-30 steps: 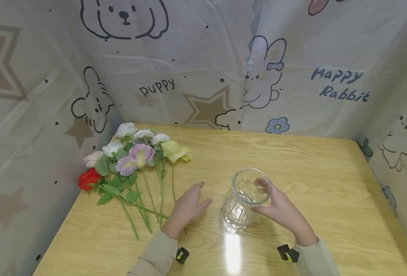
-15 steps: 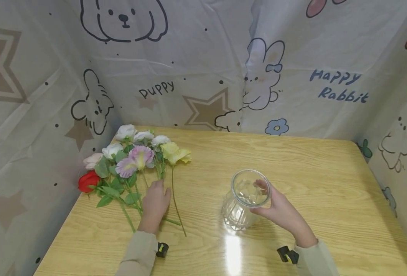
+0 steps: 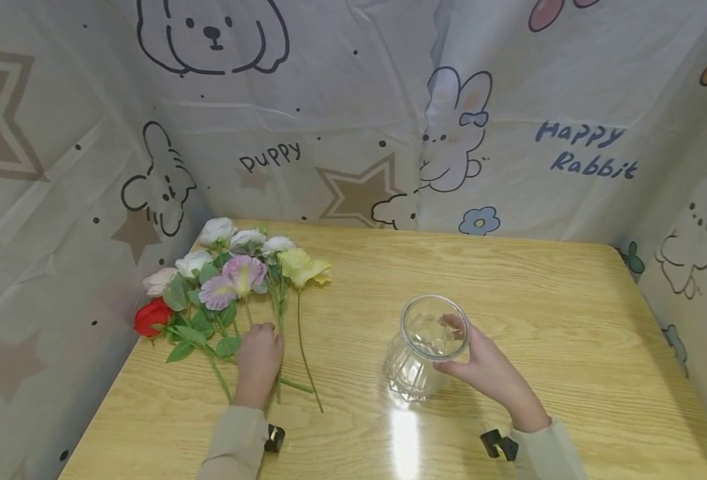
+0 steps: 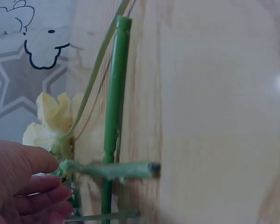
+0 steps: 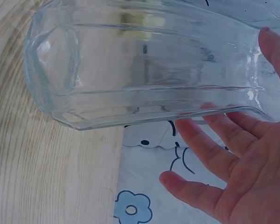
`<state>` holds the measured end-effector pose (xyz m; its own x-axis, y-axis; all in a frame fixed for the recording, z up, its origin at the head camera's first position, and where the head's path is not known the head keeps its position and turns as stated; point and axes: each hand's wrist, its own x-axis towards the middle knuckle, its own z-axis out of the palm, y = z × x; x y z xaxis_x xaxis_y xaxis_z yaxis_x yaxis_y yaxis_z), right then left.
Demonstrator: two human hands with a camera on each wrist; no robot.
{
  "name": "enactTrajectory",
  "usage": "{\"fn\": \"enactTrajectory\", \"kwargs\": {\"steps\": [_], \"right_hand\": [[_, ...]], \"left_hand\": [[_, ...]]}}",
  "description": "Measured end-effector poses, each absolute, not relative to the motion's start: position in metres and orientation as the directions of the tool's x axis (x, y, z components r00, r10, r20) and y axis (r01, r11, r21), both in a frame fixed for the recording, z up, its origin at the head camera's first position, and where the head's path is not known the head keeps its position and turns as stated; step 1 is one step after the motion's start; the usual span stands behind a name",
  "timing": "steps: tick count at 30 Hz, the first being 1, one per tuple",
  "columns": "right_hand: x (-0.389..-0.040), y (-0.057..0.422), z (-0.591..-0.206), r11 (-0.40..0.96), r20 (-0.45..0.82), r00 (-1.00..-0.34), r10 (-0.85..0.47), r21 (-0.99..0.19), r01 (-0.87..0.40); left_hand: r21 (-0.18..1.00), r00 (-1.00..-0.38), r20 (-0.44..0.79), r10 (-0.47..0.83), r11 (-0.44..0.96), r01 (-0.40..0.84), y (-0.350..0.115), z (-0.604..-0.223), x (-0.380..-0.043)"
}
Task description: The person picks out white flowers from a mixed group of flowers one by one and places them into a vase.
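Observation:
My left hand (image 3: 258, 361) is among the stems of the flowers lying on the table, below a purple iris (image 3: 243, 273). In the left wrist view its fingers are partly curled beside a green stem (image 4: 126, 171); whether they grip it cannot be made out. Thick green stem ends cross in front of that hand, with a yellow flower (image 4: 47, 123) behind. My right hand (image 3: 490, 372) holds a clear faceted glass vase (image 3: 414, 373) by its neck, thumb on one side and fingers on the other. The vase stands upright on the table, and no flowers show inside it.
White roses (image 3: 216, 231), a pale pink rose (image 3: 158, 281) and a red rose (image 3: 152, 317) lie at the table's left, heads toward the back. Printed cloth (image 3: 341, 120) encloses the wooden table (image 3: 545, 300) behind and at both sides.
The left hand has moved left from beside the vase to the stems, then shifted slightly farther left. The right hand and the vase stay in place.

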<state>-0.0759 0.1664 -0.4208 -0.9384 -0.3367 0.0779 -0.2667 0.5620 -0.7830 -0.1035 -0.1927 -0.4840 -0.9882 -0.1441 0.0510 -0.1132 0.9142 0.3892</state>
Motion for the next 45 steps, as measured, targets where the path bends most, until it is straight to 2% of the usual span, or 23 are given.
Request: {"fn": "enactTrajectory", "kwargs": {"steps": [6,13,17,23,29,37,45], "right_hand": [[-0.076,0.166,-0.421,0.566,0.076,-0.938,-0.339,-0.780,-0.268],[-0.075,0.167,-0.421,0.561,0.074,-0.941,-0.330,-0.787,-0.258],[-0.076,0.167,-0.421,0.562,0.062,-0.945,-0.321,-0.791,-0.243],[-0.076,0.166,-0.421,0.564,0.060,-0.946,-0.317,-0.790,-0.239],[-0.076,0.167,-0.422,0.568,0.057,-0.949,-0.311,-0.789,-0.234],[-0.076,0.167,-0.421,0.567,0.054,-0.948,-0.313,-0.790,-0.232],[-0.076,0.167,-0.422,0.572,0.058,-0.949,-0.311,-0.786,-0.235]], "left_hand": [[0.441,-0.990,0.052,-0.131,0.892,-0.095,-0.188,-0.488,-0.108],[0.479,-0.983,-0.086,-0.164,0.858,-0.185,-0.184,-0.487,-0.114],[0.485,-0.984,-0.099,-0.150,0.856,-0.179,-0.183,-0.484,-0.114],[0.564,-0.981,-0.137,-0.136,0.804,-0.190,-0.181,-0.474,-0.113],[0.608,-0.990,-0.068,-0.126,0.782,-0.141,-0.178,-0.462,-0.113],[0.599,-0.992,0.022,-0.124,0.796,-0.086,-0.170,-0.441,-0.114],[0.602,-0.978,0.195,-0.080,0.796,0.055,-0.153,-0.421,-0.114]]}}
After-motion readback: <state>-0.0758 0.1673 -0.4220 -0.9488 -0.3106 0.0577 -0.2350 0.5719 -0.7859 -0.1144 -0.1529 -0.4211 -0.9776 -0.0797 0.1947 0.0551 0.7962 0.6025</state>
